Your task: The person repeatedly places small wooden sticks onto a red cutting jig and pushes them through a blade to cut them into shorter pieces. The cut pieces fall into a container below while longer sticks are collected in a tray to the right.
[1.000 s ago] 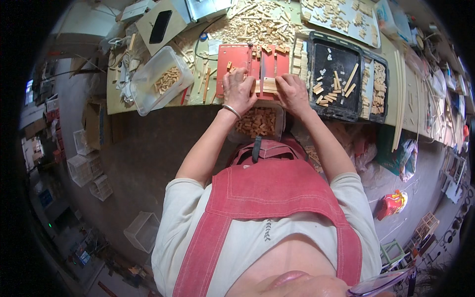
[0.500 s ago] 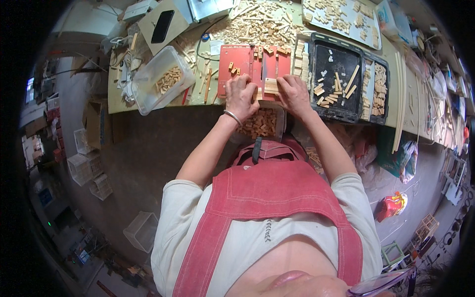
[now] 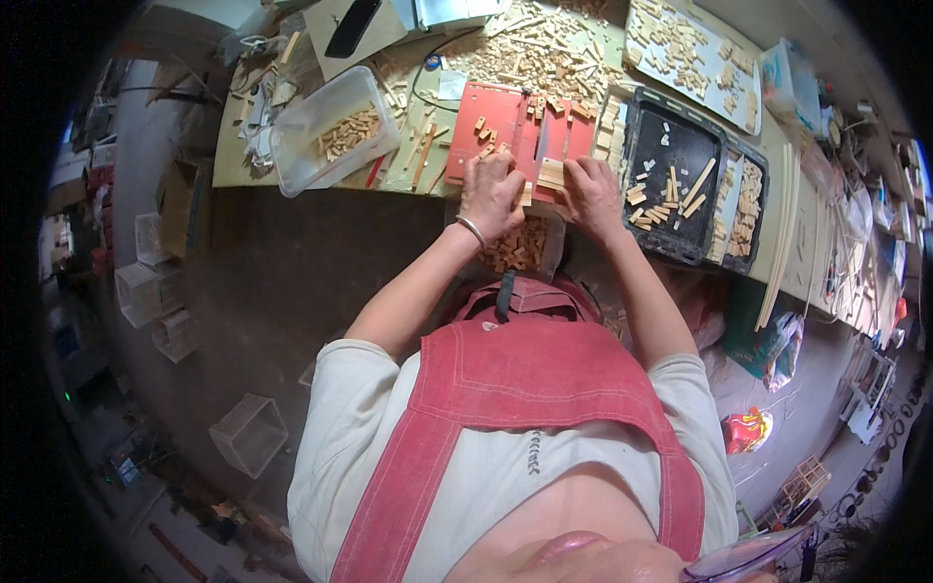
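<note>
A red plate with a lengthwise slot and a thin grey strip standing in it lies at the front edge of the bench. My left hand is closed at the plate's near left part, thumb and fingers pinching a small pale wood piece. On the right of the slot, my right hand grips a pale wood block lying on the plate. Its fingertips are partly hidden. Several small wood pieces rest loose beyond my left hand, others along the plate's far edge.
Below the plate, a bin of wood pieces stands close to my apron. A clear plastic tub is to the left, a black tray to the right. Wood scraps heap up behind. Long thin strips overhang the bench's right edge.
The whole view has turned slightly, shifting the bench to the right. Relative to the red plate, both hands have come a little nearer to me, still holding their wood pieces.
</note>
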Tool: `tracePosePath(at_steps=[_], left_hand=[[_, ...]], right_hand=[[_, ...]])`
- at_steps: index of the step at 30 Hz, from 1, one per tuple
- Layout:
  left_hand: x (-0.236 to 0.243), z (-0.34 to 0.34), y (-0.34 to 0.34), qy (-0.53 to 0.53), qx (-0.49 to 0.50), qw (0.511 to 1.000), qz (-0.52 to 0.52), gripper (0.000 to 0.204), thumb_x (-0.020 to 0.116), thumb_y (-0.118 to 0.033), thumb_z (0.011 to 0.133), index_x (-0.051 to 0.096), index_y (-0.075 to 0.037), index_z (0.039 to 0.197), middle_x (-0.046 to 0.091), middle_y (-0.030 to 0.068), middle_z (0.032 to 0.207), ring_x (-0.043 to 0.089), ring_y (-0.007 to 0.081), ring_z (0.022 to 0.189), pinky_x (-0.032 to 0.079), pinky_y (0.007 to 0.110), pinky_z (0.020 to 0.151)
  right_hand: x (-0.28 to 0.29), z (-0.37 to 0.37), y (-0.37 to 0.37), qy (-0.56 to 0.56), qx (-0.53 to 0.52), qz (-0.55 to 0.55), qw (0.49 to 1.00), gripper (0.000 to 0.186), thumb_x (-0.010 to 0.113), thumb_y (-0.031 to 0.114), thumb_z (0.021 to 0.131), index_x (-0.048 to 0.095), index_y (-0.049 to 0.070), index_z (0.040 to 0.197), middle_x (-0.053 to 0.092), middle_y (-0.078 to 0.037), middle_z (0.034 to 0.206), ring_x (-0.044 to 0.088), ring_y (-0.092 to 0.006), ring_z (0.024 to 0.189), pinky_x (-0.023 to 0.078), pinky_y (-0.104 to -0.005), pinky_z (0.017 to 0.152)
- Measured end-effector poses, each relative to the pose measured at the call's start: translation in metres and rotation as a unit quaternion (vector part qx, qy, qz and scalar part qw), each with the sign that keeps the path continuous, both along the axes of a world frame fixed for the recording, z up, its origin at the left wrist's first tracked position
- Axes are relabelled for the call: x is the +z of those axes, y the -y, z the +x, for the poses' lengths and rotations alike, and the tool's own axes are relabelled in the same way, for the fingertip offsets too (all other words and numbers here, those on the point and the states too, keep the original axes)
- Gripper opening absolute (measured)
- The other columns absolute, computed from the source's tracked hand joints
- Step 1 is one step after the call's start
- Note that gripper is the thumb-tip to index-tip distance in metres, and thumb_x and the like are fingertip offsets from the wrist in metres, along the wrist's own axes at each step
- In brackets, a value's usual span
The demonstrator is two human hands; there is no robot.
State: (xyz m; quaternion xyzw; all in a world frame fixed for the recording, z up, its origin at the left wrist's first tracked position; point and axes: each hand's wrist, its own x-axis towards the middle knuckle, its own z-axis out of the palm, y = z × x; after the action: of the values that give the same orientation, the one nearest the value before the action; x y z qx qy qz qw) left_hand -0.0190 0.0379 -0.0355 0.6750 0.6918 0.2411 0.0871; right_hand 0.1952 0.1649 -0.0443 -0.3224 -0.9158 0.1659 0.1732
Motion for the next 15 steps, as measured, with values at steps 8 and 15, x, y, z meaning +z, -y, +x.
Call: tracePosePath(at_steps=[8,15], left_hand=[[-0.004,-0.003,0.008,0.009,-0.015,1.000,-0.014,0.049,0.086,-0.021,0.071,0.066,-0.012,0.114,0.053,0.0122,0.137,0.049,0.0337,0.138,0.028,0.057,0.122],[0.001,-0.006,0.013,-0.005,-0.030,0.999,-0.010,0.053,0.090,-0.020,0.069,0.066,-0.013,0.115,0.052,0.0118,0.135,0.050,0.0338,0.136,0.030,0.055,0.121]], right_hand=[[0.001,0.001,0.000,-0.003,-0.006,-0.006,1.000,0.049,0.082,0.019,0.087,0.065,0.011,0.133,0.065,-0.011,0.129,0.060,-0.0354,0.123,0.049,-0.0496,0.103],[0.002,0.000,0.004,-0.013,-0.014,0.001,1.000,0.047,0.081,0.018,0.089,0.065,0.010,0.132,0.065,-0.010,0.128,0.060,-0.0354,0.122,0.050,-0.0495,0.102]])
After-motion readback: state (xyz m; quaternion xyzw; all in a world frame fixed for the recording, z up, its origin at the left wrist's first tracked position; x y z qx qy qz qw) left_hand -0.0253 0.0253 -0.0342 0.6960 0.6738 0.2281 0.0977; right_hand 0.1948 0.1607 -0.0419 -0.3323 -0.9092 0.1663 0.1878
